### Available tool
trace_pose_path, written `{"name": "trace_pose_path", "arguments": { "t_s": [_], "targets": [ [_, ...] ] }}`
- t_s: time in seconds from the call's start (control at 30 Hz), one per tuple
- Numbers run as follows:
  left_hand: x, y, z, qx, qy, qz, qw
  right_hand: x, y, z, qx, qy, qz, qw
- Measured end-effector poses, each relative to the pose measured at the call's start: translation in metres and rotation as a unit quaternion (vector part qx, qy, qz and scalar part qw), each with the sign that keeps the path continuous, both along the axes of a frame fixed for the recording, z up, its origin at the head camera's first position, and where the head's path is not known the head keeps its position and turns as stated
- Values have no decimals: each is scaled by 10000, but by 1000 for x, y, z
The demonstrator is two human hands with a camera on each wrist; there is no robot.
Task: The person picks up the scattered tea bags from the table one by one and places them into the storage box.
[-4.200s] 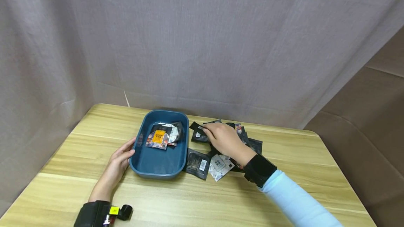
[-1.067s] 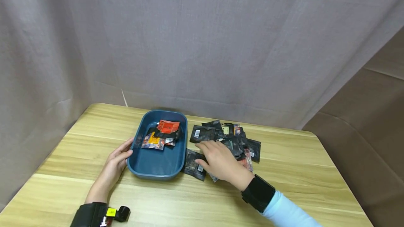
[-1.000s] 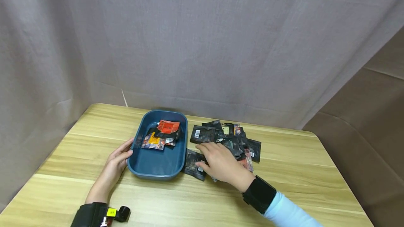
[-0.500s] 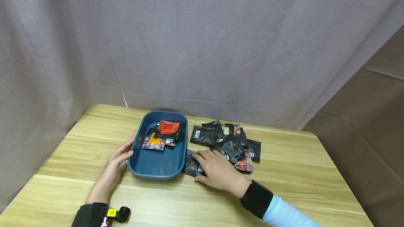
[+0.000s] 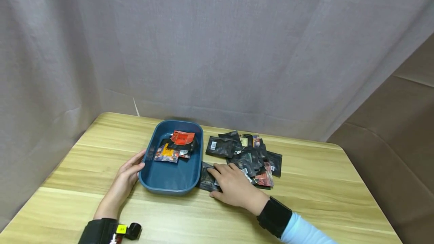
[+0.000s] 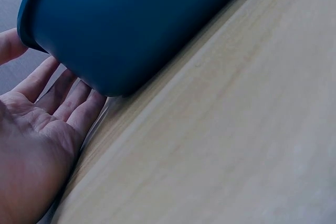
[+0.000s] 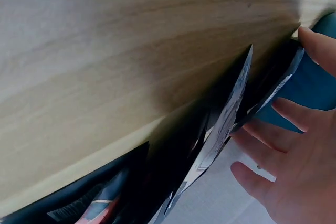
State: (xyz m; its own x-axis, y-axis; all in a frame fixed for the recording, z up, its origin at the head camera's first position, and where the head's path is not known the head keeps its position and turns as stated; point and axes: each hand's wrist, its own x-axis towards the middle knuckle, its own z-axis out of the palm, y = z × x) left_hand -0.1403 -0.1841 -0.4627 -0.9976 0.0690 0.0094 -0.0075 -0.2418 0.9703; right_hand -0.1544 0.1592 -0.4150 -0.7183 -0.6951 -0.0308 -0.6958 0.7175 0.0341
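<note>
One tray (image 5: 169, 178), at least three packets (image 5: 182, 138) inside.
Left hand (image 5: 126, 174), fingers apart, touches the tray; right hand (image 5: 234, 185), fingers apart, seemingly touches one black packet (image 5: 206, 178) below.

Near the far edge of the desk (image 5: 312, 195), before a curtain (image 5: 217, 48), the tray (image 5: 169, 176) stands left of a packet pile (image 5: 245, 160). A smaller stack (image 5: 182, 139) lies mostly in the tray's far half; one packet (image 5: 205, 180) lies by its near right corner.
</note>
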Motion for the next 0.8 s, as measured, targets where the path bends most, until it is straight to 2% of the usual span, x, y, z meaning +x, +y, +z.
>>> {"name": "trace_pose_path", "arguments": {
  "t_s": [0.27, 0.53, 0.8],
  "targets": [
    [-1, 0, 0, 42, 59, 29, 10000, 0, 6, 6, -42, 162, 23, 9999],
    [-1, -1, -1, 2, 23, 28, 10000, -6, 16, 22, -141, 217, -164, 9995],
    [-1, 0, 0, -14, 22, -7, 10000, -16, 25, 37, -367, 608, -174, 9973]
  ]
}}
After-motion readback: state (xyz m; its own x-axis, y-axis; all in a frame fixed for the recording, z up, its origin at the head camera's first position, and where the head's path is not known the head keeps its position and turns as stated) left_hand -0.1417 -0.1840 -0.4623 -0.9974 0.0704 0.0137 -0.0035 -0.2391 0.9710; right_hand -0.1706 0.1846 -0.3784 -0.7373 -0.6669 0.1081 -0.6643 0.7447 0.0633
